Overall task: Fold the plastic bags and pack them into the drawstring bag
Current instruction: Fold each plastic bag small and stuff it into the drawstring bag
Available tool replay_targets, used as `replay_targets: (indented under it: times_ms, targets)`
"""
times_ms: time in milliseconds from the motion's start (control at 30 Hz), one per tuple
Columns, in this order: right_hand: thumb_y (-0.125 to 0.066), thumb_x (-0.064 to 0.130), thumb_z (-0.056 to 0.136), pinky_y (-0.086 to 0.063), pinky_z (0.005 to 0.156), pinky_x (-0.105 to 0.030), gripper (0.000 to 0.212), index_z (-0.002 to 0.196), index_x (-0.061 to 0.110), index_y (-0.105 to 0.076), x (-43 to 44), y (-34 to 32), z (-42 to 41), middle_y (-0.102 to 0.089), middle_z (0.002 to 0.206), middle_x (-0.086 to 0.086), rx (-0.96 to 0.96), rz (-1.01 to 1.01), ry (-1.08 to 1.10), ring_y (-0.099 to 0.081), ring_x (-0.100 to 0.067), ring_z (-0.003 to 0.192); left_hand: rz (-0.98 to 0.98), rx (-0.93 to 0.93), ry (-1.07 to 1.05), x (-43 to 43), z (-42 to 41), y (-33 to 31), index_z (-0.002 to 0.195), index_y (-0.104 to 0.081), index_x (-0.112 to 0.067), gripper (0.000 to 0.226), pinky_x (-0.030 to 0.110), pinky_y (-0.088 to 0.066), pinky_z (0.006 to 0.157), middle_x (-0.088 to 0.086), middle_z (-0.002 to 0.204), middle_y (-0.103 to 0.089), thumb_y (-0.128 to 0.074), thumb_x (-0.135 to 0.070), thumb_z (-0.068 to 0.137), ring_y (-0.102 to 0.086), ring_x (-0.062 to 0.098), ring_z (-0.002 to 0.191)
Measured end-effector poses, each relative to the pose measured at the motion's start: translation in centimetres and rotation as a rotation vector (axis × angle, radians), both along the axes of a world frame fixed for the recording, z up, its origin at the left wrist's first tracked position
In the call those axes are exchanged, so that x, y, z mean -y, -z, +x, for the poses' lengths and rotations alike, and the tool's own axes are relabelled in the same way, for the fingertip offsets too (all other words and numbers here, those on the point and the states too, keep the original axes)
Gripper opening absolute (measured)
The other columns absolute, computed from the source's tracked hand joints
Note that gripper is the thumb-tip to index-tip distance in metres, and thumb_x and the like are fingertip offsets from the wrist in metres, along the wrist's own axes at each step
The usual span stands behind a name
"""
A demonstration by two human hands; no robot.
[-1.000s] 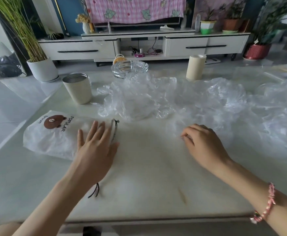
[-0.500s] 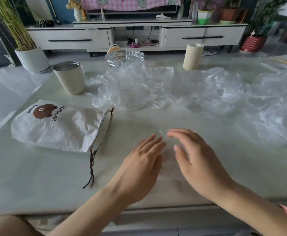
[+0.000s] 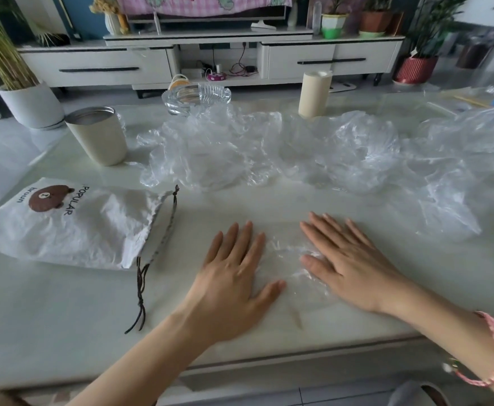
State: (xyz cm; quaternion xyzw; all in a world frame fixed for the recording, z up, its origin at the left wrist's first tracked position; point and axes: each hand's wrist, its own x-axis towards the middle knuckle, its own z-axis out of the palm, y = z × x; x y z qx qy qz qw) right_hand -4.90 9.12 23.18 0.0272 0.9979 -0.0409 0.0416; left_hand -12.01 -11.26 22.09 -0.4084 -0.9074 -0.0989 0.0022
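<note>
A clear plastic bag [image 3: 288,259] lies flat on the pale table near its front edge. My left hand [image 3: 234,273] presses flat on its left part, fingers spread. My right hand [image 3: 345,262] lies flat on its right part, fingers spread too. Neither hand grips anything. A white drawstring bag [image 3: 73,227] with a brown bear print lies on its side at the left, its dark cord [image 3: 143,288] trailing toward me. A heap of crumpled clear plastic bags [image 3: 298,150] stretches across the middle and right of the table.
A beige metal cup [image 3: 99,136] stands at the back left. A glass ashtray [image 3: 196,96] and a beige cylinder [image 3: 314,93] stand at the far edge. The table's front edge [image 3: 269,358] runs just below my wrists. A cabinet and potted plants stand beyond.
My left hand left the drawstring bag and moved right to the flat plastic bag. Both hands came together there, then spread apart and flattened on it.
</note>
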Motion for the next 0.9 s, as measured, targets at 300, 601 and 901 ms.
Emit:
replay_targets:
  times_ms: [300,601,901]
  targets:
    - [-0.049,0.056,0.087,-0.021,0.097,-0.001,0.039,0.115,0.029,-0.056,1.2,-3.3,2.8,-0.05,0.121,0.022,-0.298,-0.495,-0.09,-0.039,0.008,0.117,0.501,0.005,0.111,1.0,0.4,-0.8,0.108,-0.066,-0.015,0.034,0.029,-0.032,0.102,-0.002,0.114,-0.065,-0.042,-0.035,0.091,-0.054,0.015,0.114]
    - [-0.044,0.023,0.087,-0.039,0.071,-0.028,0.014,0.083,0.017,-0.056,1.5,-1.1,2.1,-0.059,0.085,0.004,-0.333,-0.214,-0.241,-0.054,-0.014,0.078,0.501,0.192,0.145,1.9,0.3,-1.8,0.096,-0.067,-0.023,0.041,0.011,-0.042,0.079,-0.019,0.096,-0.062,-0.042,-0.054,0.088,-0.057,-0.005,0.091]
    - [-0.052,0.019,0.093,-0.048,0.071,-0.036,0.015,0.078,0.021,-0.054,0.8,-0.9,-1.7,-0.064,0.072,0.003,-0.427,-0.689,0.202,-0.062,-0.021,0.074,0.58,0.049,-0.138,-0.7,-1.2,-1.1,0.066,-0.047,-0.015,0.039,0.021,-0.032,0.051,-0.007,0.052,-0.044,-0.04,-0.047,0.087,-0.038,0.011,0.054]
